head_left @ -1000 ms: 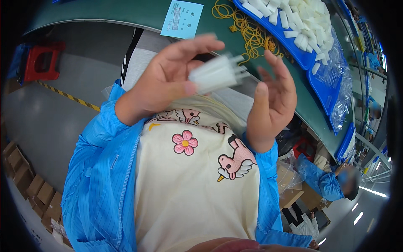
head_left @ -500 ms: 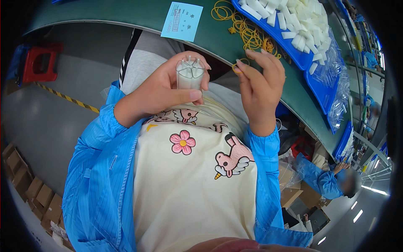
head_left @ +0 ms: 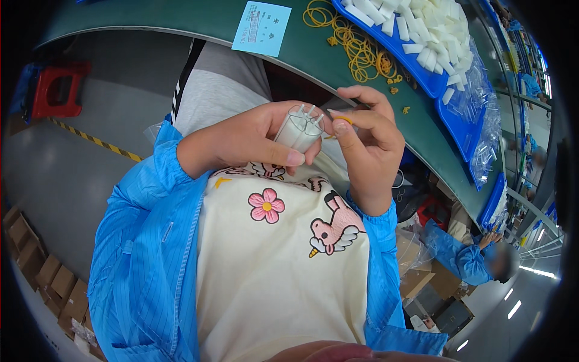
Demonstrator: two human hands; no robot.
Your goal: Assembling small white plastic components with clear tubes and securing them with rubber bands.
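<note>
My left hand (head_left: 256, 136) is closed round a bundle of clear plastic tubes (head_left: 298, 130) with white insides and thin white stems at the top. The bundle leans to the right above my lap. Close beside its upper end, my right hand (head_left: 374, 142) pinches a yellow rubber band (head_left: 343, 120) between thumb and fingers. Part of the band is hidden by the fingers, and I cannot tell whether it touches the bundle. More yellow rubber bands (head_left: 356, 45) lie in a loose heap on the green table (head_left: 181, 15), beyond my right hand.
A pale blue paper slip (head_left: 262, 28) lies at the table's near edge. At the right, a blue tray (head_left: 431, 84) holds many white pieces (head_left: 422, 36), with clear plastic sleeves (head_left: 482, 145) beside it. A red stool (head_left: 59, 90) stands at far left; a co-worker (head_left: 473, 259) is at lower right.
The bundle has moved right and down and now tilts to the right. My right hand has come in left and lower, bringing the rubber band near the bundle's top.
</note>
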